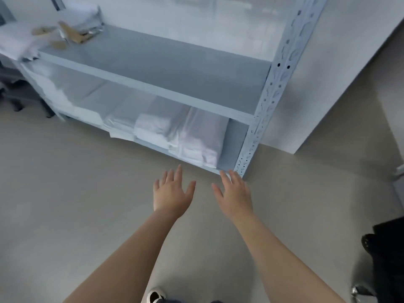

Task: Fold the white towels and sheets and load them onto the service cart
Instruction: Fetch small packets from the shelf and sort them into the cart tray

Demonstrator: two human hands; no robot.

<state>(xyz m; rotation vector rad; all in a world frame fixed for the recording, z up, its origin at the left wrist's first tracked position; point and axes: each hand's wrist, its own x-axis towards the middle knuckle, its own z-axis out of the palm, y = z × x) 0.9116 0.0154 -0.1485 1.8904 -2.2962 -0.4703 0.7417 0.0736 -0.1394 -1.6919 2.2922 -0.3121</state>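
Linens (pixel 196 136) sit folded on the rack's (pixel 260 101) bottom shelf, at its right end. Left hand (pixel 172 193) & right hand (pixel 235 194) hover just in front of rack, both splayed, holding nothing. Best to slide palms under whole stack w/ even support.

A single wide-angle view comes from the person's head, looking forward and steeply down. Both bare forearms stretch out from the bottom edge, with the left hand (pixel 172 191) and right hand (pixel 235 192) just below the centre. The shelf rack (pixel 264 101) fills the upper half at close range; its lines slant and bend toward the edges, and its far end at upper left is blurred. The floor (pixel 65 182) takes up the lower half, with a shoe (pixel 155 295) at the bottom edge, almost straight beneath the lens.
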